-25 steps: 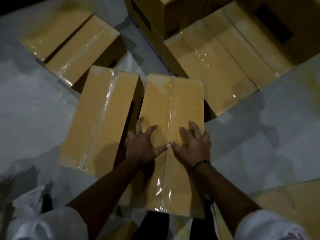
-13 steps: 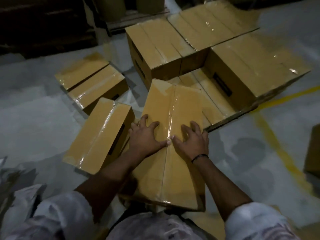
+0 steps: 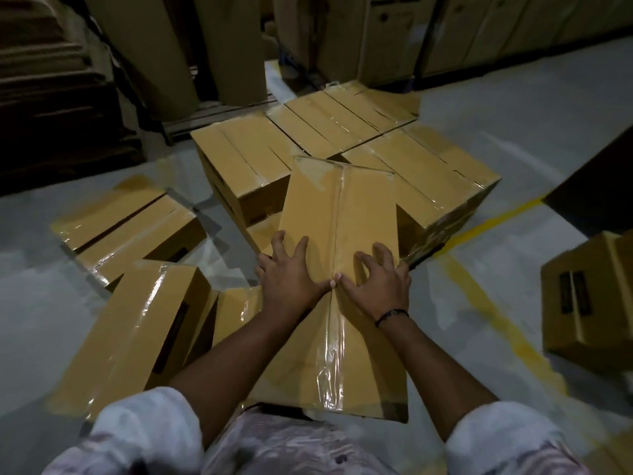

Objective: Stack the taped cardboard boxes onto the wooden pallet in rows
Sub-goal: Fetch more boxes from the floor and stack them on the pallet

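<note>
A long taped cardboard box [image 3: 337,234] lies tilted in front of me, with its near end at my waist. My left hand [image 3: 291,272] and my right hand [image 3: 373,282] press on its top with spread fingers, thumbs touching over the tape seam. Its far end overlaps a block of taped boxes [image 3: 421,166] set side by side in rows, two layers high in places. What that block stands on is hidden. Loose taped boxes lie on the floor at my left [image 3: 137,334] and further left [image 3: 126,224].
Another box [image 3: 589,296] sits on the floor at the right, past a yellow floor line [image 3: 479,296]. Tall cartons [image 3: 164,56] stand on wooden slats [image 3: 219,109] at the back. Dark stacked material [image 3: 51,97] fills the far left. The floor is grey concrete.
The view has risen and tipped forward, bringing the back cartons and the right-hand box into sight. The box under my hands now overlaps the stacked block. Both hands stay pressed on its top.
</note>
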The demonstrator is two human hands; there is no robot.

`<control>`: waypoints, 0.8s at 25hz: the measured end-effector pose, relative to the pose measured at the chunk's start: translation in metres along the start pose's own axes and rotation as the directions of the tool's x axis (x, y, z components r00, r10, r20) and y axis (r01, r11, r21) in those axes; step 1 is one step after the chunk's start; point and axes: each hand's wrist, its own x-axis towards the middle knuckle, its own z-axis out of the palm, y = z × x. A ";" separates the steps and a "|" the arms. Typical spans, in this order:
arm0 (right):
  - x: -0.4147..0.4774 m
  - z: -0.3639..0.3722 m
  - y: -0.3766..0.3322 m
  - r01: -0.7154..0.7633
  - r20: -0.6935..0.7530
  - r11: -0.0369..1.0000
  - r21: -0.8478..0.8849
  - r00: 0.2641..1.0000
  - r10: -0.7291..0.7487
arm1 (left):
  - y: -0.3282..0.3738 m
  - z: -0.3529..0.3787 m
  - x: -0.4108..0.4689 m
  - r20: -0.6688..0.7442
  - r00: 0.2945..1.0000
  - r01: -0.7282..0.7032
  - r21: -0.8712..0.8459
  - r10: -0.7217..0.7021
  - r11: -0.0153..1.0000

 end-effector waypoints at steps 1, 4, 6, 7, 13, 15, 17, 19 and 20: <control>0.008 -0.001 0.002 -0.007 -0.004 1.000 -0.006 1.000 0.007 | 0.004 0.004 0.009 -0.016 1.000 0.003 0.005 -0.003 1.000; 0.041 0.001 0.007 -0.013 -0.009 1.000 -0.015 1.000 0.013 | 0.016 0.017 0.042 -0.043 0.998 0.042 -0.008 -0.043 0.999; 0.067 0.004 0.011 0.006 0.001 1.000 -0.029 1.000 -0.005 | 0.022 0.024 0.063 -0.059 0.997 0.048 -0.011 -0.048 0.999; 0.081 0.006 0.013 -0.005 -0.004 1.000 -0.029 1.000 0.005 | 0.025 0.028 0.076 -0.057 0.997 0.045 -0.018 -0.045 0.999; 0.144 0.017 0.028 -0.014 0.018 0.999 -0.040 1.000 0.015 | 0.042 0.055 0.132 -0.004 0.996 0.084 0.009 -0.084 0.996; 0.162 0.022 0.041 0.012 0.059 0.998 -0.064 0.998 -0.008 | 0.051 0.069 0.142 0.023 0.996 0.087 0.049 -0.088 0.995; 0.188 0.029 0.058 0.051 0.109 0.996 -0.078 0.993 -0.043 | 0.066 0.086 0.156 0.059 0.993 0.101 0.073 -0.105 0.992; 0.214 0.031 0.075 0.104 0.177 0.991 -0.084 0.980 -0.088 | 0.084 0.098 0.169 0.106 0.978 0.168 0.088 -0.177 0.982; 0.227 0.030 0.084 0.136 0.212 0.987 -0.083 0.970 -0.116 | 0.096 0.101 0.175 0.119 0.968 0.212 0.093 -0.223 0.973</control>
